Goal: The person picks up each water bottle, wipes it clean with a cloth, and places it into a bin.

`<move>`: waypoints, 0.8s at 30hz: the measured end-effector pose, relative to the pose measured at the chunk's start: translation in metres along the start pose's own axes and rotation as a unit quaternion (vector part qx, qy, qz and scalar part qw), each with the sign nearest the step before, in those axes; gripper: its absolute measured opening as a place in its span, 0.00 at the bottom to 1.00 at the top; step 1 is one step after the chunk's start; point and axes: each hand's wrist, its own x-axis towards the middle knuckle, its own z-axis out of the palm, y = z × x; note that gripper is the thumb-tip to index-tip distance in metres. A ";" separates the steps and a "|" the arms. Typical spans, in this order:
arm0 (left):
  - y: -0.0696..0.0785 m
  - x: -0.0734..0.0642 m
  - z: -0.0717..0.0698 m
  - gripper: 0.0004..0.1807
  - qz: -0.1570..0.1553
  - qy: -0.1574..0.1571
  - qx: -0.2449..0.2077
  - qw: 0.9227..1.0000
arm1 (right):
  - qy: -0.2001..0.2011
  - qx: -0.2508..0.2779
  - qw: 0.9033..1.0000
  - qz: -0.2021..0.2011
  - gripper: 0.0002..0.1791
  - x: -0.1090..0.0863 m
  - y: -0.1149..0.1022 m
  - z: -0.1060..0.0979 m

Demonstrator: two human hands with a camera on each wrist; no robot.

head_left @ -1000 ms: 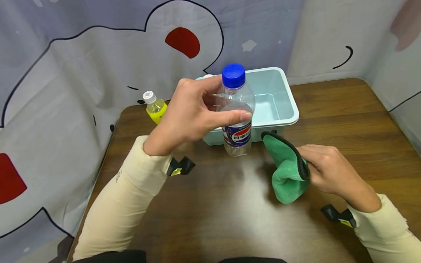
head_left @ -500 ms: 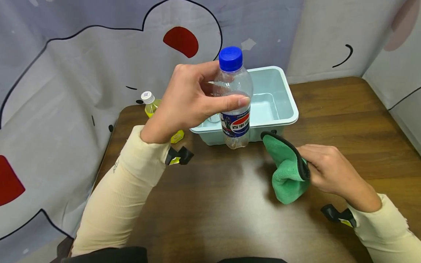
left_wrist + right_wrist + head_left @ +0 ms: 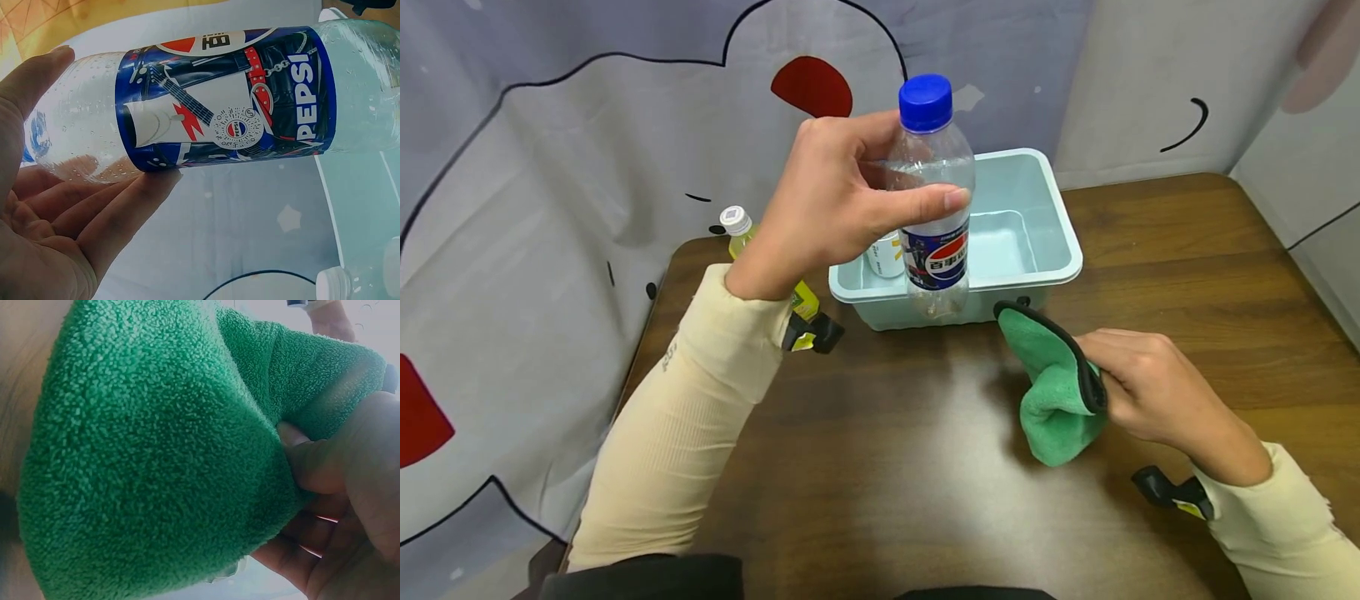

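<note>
My left hand (image 3: pixel 842 196) grips a clear plastic Pepsi bottle (image 3: pixel 936 250) around its upper half, thumb on the near side. The bottle is upright, with a blue cap and blue label, raised in front of the light blue basin (image 3: pixel 1060 242). Droplets show on its wall in the left wrist view, where the label (image 3: pixel 228 100) faces the camera. My right hand (image 3: pixel 1157 392) pinches a green towel (image 3: pixel 1052 400) with black edging, low over the table's right half. In the right wrist view the towel (image 3: pixel 150 450) covers much of the frame, with the thumb pressed on it.
Inside the basin's left part lies another bottle (image 3: pixel 886 255), mostly hidden behind my left hand. A yellow-labelled bottle with a white cap (image 3: pixel 736 221) is on the table left of the basin, partly covered by my left wrist. A patterned curtain (image 3: pixel 587 167) hangs behind the brown table (image 3: pixel 880 467).
My left hand has raised the Pepsi bottle, moving it up and slightly left. More of the basin's front wall shows beneath it. The right hand and towel have stayed in place.
</note>
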 end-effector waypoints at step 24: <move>-0.014 0.022 0.000 0.23 -0.016 0.039 0.031 0.999 | -0.004 0.008 1.000 0.000 0.21 0.000 -0.008 0.001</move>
